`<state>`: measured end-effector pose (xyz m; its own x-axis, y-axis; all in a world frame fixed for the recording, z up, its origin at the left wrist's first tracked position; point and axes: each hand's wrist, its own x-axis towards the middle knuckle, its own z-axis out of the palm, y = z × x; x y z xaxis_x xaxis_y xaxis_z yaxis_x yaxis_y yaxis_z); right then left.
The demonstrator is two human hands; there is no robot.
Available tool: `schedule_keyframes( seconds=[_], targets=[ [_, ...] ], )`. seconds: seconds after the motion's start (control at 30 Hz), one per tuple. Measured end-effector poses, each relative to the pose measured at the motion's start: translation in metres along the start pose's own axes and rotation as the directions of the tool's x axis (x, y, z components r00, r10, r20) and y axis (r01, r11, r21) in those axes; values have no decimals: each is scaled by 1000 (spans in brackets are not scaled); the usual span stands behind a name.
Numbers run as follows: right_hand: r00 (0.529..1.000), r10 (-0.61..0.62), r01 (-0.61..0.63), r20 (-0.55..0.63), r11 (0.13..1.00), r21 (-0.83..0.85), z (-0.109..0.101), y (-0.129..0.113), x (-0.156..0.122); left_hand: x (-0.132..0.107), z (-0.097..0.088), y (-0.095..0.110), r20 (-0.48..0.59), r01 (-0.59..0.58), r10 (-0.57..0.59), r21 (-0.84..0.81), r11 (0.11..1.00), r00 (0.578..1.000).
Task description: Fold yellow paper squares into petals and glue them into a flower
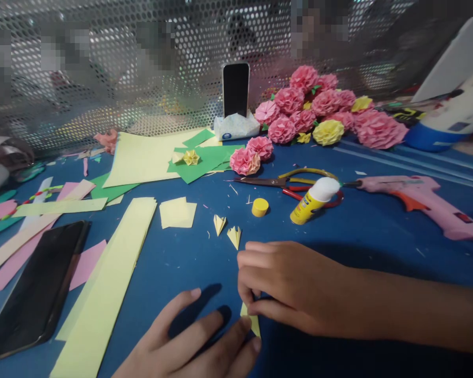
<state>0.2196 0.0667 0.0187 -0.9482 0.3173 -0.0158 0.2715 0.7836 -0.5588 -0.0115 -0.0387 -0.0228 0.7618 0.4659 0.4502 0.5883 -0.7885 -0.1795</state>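
Near the front of the blue table, a small folded piece of pale yellow paper point(255, 326) lies under my fingertips. My right hand point(289, 286) is closed over its upper end, thumb and fingers bent together. From below comes my left hand point(205, 341), its fingers spread and a fingertip touching the paper's left side. Just beyond the right hand sit two small folded yellow paper petals point(227, 231). Square yellow paper pieces point(178, 212) are stacked to their left. A yellow glue stick point(313, 200) stands uncapped and tilted, its yellow cap point(260, 207) beside it.
Long yellow paper strips point(106, 283) and a black phone point(39, 283) lie at left. Scissors point(276, 182) and a pink glue gun point(421, 197) lie at right. Behind are pink paper flowers point(281, 129), an upright phone point(236, 89) and a perforated metal panel point(173, 94).
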Motion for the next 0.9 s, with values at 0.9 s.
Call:
schedule_keyframes(
  seconds=[0.9],
  targets=[
    [991,-114,95,-64,965,-245,16,7,-4,7,1,4,14,12,-13,55,998,1000]
  ],
)
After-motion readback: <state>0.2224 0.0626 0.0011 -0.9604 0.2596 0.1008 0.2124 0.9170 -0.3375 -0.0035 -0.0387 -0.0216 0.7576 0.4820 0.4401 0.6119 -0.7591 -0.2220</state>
